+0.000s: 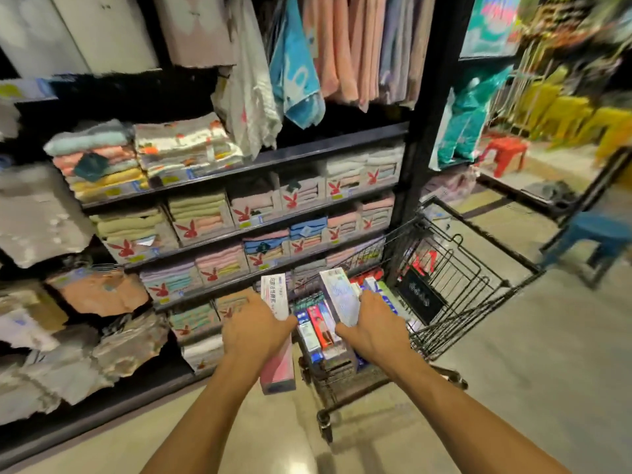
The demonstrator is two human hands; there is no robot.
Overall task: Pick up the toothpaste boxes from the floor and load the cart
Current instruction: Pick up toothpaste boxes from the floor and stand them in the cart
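A black wire shopping cart (478, 268) stands on the floor ahead of me, slightly right. Several toothpaste boxes (319, 328) lie stacked in its near end. My left hand (254, 331) grips a long pink and white toothpaste box (277, 366), held upright just left of the cart. My right hand (374, 325) grips a white and pale blue toothpaste box (340, 295), tilted above the boxes in the cart. Both forearms reach forward from the bottom of the view.
Dark shelves (239, 172) stacked with folded towels fill the left and centre, close beside the cart. Towels hang above (297, 63). A blue stool (595, 234) and a red stool (502, 155) stand at the right. Pale floor (513, 388) lies open to the right.
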